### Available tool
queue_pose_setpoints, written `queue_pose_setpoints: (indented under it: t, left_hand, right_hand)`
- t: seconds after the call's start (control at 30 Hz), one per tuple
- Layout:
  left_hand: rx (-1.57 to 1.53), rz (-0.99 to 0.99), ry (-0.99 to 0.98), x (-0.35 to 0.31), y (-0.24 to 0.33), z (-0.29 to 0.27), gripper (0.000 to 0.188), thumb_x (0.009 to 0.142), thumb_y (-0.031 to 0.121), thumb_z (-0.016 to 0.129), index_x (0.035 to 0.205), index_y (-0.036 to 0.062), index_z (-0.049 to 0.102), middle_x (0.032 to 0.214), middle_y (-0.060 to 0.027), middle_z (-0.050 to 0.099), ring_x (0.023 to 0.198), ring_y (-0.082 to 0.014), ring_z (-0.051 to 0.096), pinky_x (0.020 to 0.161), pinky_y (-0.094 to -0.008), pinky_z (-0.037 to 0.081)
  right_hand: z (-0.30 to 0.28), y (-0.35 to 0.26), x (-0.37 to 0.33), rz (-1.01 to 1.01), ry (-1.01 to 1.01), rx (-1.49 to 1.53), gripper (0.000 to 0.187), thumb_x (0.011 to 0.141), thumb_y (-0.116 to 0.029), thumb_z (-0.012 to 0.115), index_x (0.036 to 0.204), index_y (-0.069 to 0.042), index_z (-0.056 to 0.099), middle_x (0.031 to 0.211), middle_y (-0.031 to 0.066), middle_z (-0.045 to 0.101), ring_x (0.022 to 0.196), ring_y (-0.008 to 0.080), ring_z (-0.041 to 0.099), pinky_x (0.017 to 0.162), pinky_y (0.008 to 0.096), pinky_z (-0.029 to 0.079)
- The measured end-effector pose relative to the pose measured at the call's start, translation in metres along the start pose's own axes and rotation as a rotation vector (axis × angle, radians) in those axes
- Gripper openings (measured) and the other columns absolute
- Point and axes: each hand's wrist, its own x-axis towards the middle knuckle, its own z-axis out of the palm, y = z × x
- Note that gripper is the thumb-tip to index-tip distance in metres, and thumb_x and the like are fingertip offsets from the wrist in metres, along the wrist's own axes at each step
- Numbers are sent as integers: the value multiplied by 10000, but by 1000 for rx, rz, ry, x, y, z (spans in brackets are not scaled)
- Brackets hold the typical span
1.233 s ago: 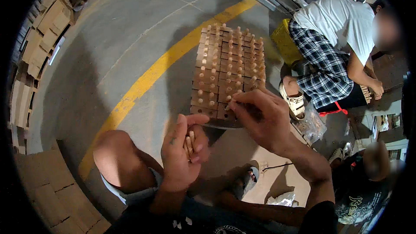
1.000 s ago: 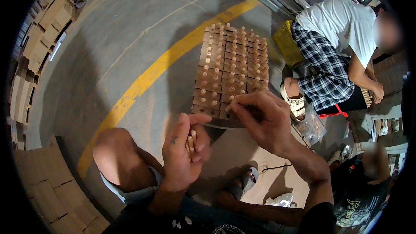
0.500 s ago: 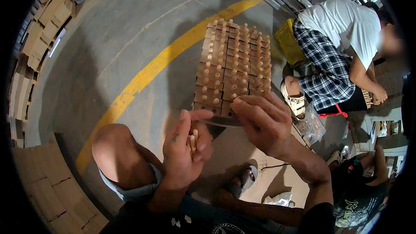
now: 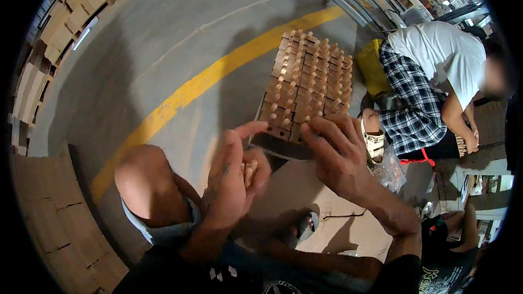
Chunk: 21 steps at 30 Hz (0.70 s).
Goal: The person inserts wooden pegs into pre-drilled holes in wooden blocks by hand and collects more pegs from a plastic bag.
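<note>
My left hand (image 4: 231, 179) curls around several short wooden dowels (image 4: 249, 171), its index finger stretched toward the near left corner of a set of brown blocks (image 4: 284, 134). Upright wooden dowels (image 4: 279, 85) stand in rows across these blocks. Dark open holes show along the near edge. Over that edge, right of the left fingertip, my right hand (image 4: 343, 155) has its thumb and fingers pinched together. What lies between its fingertips is too hidden to make out.
At the right a co-worker in a white shirt (image 4: 436, 49) bends over similar dowels, near a yellow crate (image 4: 373, 71). Clear plastic bags (image 4: 389, 171) lie on the floor. Stacked cardboard (image 4: 49, 207) is at the lower left; metal rails (image 4: 362, 8) lie beyond.
The view has shifted, so the blocks appear farther right. My left hand's dowels have tilted among its fingers. My right hand stays pinched at the near edge of the blocks.
</note>
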Motion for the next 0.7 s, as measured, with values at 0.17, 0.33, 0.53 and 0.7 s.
queue_pose_setpoints:
  t: [0.17, 0.33, 0.53, 0.7]
  left_hand:
    - [92, 8, -55, -6, -2, -2, 633, 1016, 557, 223, 1343, 60, 440, 507, -4, 430, 399, -67, 330, 399, -215, 303]
    - [96, -93, -180, -15, -9, 8, 666, 987, 620, 243, 1435, 139, 352, 687, -6, 540, 549, -53, 443, 481, -179, 328]
    - [-11, -3, 45, -17, -31, 18, 708, 994, 609, 166, 1353, 58, 429, 717, -19, 584, 509, -66, 435, 450, -204, 329]
    - [-47, -9, 49, -7, -30, 0, 608, 1014, 558, 264, 1191, 42, 533, 602, 0, 483, 452, -73, 368, 425, -221, 295]
  right_hand:
    - [-9, -8, 10, 47, -14, 43, 432, 639, 42, 651, 1065, -26, 657, 1057, 98, 585, 935, 272, 585, 778, 392, 453]
    - [-16, -47, -3, 255, -82, 684, 303, 749, -6, 717, 1048, -32, 674, 1030, 123, 587, 913, 279, 615, 745, 386, 511]
    - [-13, -58, -2, 215, -99, 775, 203, 780, -25, 733, 973, -21, 670, 993, 145, 604, 877, 282, 641, 687, 369, 530]
    - [-10, -37, 24, 415, 28, 702, 93, 825, -44, 699, 901, -23, 649, 843, 133, 627, 767, 291, 650, 657, 353, 519]
